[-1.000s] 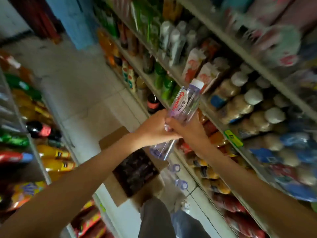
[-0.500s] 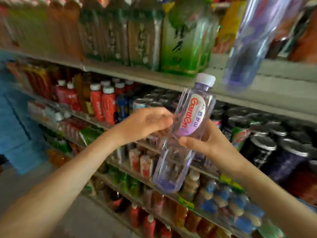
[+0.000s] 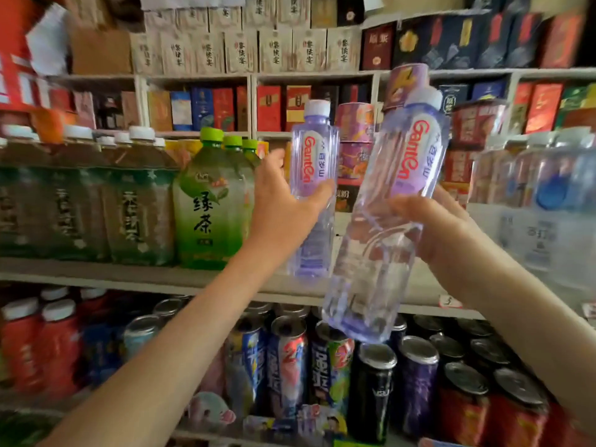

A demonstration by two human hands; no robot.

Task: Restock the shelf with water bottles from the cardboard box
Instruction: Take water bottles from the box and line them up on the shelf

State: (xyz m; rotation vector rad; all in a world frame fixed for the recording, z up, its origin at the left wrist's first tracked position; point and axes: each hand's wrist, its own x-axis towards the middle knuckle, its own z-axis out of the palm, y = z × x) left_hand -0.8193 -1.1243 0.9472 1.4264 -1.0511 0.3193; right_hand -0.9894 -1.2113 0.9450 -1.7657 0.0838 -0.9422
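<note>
Two clear purple-tinted water bottles with white caps and red lettering are in front of the shelf. My left hand (image 3: 283, 201) grips the smaller-looking bottle (image 3: 314, 162), which stands upright with its base at the shelf board (image 3: 135, 275). My right hand (image 3: 432, 224) holds the nearer bottle (image 3: 387, 221) in the air, tilted slightly right, its base hanging over the cans below. The cardboard box is out of view.
Green tea bottles (image 3: 209, 201) and brown tea bottles (image 3: 129, 201) stand left of the gap. Blurred water bottles (image 3: 548, 201) fill the right side. Cans (image 3: 371, 388) and red bottles (image 3: 35, 343) crowd the lower shelf. Boxes (image 3: 242, 50) line the wall shelves behind.
The view has swung from the floor and box up to the shelf. The hands, together on one bottle before, now each hold a separate bottle, the left one at the shelf.
</note>
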